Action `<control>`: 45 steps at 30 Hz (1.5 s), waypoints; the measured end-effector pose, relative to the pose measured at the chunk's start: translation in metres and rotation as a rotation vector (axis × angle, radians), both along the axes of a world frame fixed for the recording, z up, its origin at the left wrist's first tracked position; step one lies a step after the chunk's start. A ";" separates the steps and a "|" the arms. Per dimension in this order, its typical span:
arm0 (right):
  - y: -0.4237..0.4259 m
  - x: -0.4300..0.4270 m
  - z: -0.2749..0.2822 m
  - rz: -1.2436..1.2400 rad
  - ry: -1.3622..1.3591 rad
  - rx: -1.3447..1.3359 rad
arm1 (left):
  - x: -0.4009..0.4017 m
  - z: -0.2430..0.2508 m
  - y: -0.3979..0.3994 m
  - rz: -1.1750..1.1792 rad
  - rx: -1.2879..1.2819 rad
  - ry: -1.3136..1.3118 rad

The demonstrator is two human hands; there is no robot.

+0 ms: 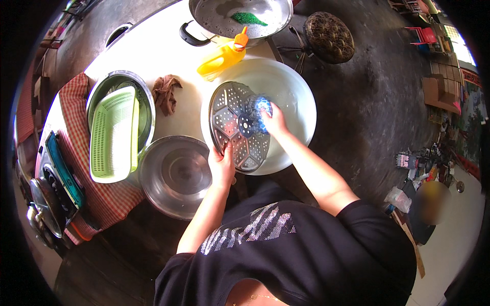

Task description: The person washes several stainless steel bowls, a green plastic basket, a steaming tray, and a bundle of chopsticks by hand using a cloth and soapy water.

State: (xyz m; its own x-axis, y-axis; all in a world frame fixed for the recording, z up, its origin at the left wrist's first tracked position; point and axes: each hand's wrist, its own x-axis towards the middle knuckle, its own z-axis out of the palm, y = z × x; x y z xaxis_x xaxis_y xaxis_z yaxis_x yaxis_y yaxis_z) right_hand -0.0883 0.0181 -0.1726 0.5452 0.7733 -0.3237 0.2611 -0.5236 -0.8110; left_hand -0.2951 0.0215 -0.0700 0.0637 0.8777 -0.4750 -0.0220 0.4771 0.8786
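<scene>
A round perforated metal steamer plate (239, 151) is held tilted over a large white basin (302, 111) that contains water. My left hand (222, 164) grips the plate's near left rim, thumb on its face. In my right hand (275, 120) is a blue-and-white scrubbing pad (263, 105), pressed against or close to the right part of the plate; motion blur there hides the exact contact. The basin's near left wall is partly covered by the plate and my left hand.
Left of the basin are a steel bowl (183, 172), a green plastic basket (115, 134) in a metal basin (147, 91), and a brown rag (165, 93). Behind stand a yellow bottle (222, 59) and a steel wok (214, 19) holding a green scouring pad (249, 18). A stool (329, 37) is at right.
</scene>
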 end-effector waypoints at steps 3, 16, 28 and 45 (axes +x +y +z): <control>-0.008 -0.042 0.062 0.221 -0.147 0.373 | -0.006 0.001 0.002 -0.013 -0.010 0.068; 0.044 -0.073 0.143 0.425 -0.444 0.571 | 0.003 0.011 0.010 -0.403 0.347 0.242; 0.052 -0.047 0.125 0.565 -0.425 0.585 | -0.012 0.006 0.028 -0.389 0.069 0.067; 0.109 0.011 0.126 0.551 -0.764 0.511 | -0.015 0.021 0.039 -0.501 0.125 -0.106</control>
State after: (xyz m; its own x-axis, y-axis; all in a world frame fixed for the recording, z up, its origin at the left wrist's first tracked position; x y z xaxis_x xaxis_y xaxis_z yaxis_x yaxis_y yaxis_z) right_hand -0.0772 0.1268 -0.0464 0.0011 0.9218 0.3878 0.8890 0.1766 -0.4224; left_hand -0.3103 0.0610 -0.0488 0.5317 0.7771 -0.3368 0.0897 0.3438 0.9348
